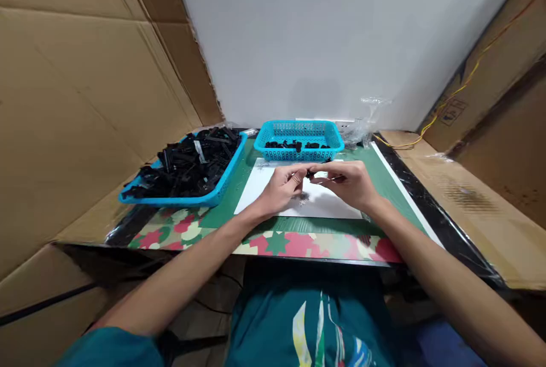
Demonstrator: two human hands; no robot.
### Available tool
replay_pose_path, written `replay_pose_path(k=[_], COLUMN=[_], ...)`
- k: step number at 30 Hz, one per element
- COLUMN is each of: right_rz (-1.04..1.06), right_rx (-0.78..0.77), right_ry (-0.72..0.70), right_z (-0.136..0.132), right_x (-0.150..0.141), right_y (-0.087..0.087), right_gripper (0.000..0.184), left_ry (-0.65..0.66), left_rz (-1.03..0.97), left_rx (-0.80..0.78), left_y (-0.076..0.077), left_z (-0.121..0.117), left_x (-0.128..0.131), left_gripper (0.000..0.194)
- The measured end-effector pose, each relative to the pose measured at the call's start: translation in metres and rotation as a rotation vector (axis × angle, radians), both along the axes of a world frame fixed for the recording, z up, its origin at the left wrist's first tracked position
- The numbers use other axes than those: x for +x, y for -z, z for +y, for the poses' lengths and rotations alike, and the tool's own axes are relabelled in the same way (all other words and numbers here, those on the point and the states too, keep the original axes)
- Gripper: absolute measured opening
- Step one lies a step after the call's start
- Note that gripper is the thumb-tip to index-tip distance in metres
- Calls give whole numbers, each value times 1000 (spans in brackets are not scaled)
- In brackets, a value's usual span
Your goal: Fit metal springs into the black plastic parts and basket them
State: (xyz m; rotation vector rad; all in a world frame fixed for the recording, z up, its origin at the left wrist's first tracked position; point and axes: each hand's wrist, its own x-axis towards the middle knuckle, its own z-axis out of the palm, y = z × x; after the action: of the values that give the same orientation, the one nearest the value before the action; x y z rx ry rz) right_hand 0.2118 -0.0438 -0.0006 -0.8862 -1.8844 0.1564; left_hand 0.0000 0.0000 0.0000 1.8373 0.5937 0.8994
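- Left hand (pixel 282 189) and right hand (pixel 348 182) pinch a black part (pixel 309 174) between nearly closed fingertips (pixel 300 174), over white paper (pixel 255 188).
- Their grip hides most of it; I can't make out its shape.

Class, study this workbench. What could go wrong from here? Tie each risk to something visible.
The small black part between the left hand and right hand could slip and drop.
The left basket is heaped above its rim, so a bump might spill its pieces.
Loose bits on the white sheet could scatter if brushed.
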Motion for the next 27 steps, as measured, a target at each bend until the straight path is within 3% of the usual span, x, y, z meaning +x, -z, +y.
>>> replay_pose_path(k=[6, 13, 18, 21, 27], right_rz=[-58, -85, -131, -177, -239], right_rx=[46, -48, -147, -209, -228], right_ry=[83, 60, 30, 14, -3], right_z=[-2, 6, 7, 5, 5], right_x=[6, 13, 16, 18, 18], right_y=[4, 13, 12, 5, -3], right_gripper=[17, 17, 17, 15, 31], left_ry=[5, -181, -246, -251, -242], left_rz=[65, 367, 449, 487, 507], left_rx=[22, 519, 569, 594, 628], left_y=[2, -2, 3, 6, 9], left_z=[-1, 0, 0, 0, -1], left_x=[1, -7, -8, -8, -5], left_gripper=[61, 37, 17, 16, 15])
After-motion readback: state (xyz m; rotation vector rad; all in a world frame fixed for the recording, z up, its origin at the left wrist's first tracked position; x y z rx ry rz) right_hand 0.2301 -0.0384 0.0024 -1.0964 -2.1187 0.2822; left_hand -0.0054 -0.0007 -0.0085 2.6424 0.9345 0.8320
